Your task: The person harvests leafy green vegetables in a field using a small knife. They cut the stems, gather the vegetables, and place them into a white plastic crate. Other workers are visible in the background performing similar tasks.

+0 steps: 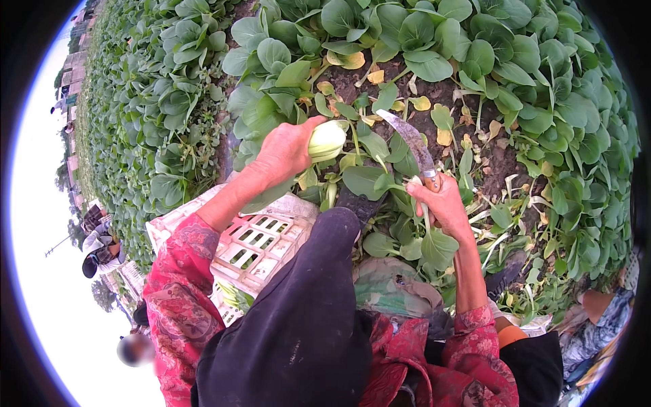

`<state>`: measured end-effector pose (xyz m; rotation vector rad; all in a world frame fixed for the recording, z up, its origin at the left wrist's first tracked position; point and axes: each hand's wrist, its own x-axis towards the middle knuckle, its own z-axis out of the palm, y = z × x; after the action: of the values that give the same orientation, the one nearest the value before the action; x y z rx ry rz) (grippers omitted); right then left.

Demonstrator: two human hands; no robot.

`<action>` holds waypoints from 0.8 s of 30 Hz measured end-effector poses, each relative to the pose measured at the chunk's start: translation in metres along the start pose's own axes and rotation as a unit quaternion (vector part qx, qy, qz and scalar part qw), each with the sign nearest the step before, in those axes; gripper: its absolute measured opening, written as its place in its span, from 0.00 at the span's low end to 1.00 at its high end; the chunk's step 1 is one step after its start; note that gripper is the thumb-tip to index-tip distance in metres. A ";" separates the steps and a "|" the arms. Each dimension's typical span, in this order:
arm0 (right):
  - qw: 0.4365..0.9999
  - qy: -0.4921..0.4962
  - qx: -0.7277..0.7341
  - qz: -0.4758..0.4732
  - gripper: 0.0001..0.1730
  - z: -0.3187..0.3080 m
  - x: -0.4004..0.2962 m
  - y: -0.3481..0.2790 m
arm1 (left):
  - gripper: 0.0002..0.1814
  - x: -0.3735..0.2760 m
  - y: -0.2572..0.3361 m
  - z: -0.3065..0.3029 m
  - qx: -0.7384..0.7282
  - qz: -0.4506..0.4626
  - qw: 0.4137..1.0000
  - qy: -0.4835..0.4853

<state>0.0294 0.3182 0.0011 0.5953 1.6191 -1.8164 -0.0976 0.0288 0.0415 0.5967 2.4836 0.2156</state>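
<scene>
My left hand (287,147) grips a head of bok choy (327,141), its pale base facing right toward the sickle; the fingers hide much of its leaves. In my right hand (443,206) is a sickle (411,138) with a wooden handle, its stained curved blade pointing up and left above the soil. The same hand also pinches loose green leaves (439,249) by their stalks. Blade and bok choy are apart. Beneath the hands lie cut leaves (363,182) and a dark shoe (360,204).
A dirty white plastic crate (290,235) stands against my left side. Growing bok choy (508,40) surrounds a patch of bare soil (432,94) with yellowed leaves (352,60). Another person (104,249) is at far left; a patterned sleeve (605,325) shows at lower right.
</scene>
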 end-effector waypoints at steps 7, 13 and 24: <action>0.952 0.034 -0.262 -0.154 0.32 0.032 0.038 0.002 | 0.30 -0.019 -0.065 0.031 0.138 0.029 0.990 0.007; 0.916 0.010 -0.370 -0.155 0.20 0.059 0.096 0.002 | 0.14 -0.025 -0.057 0.042 0.183 0.068 0.980 0.033; 0.933 -0.018 -0.322 -0.161 0.18 0.083 0.067 -0.022 | 0.53 -0.017 -0.008 -0.036 0.103 0.078 0.976 -0.173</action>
<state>-0.0269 0.2266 -0.0179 -0.0029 2.2290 -1.3496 -0.1079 0.0129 0.0775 0.8399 2.1374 -0.0848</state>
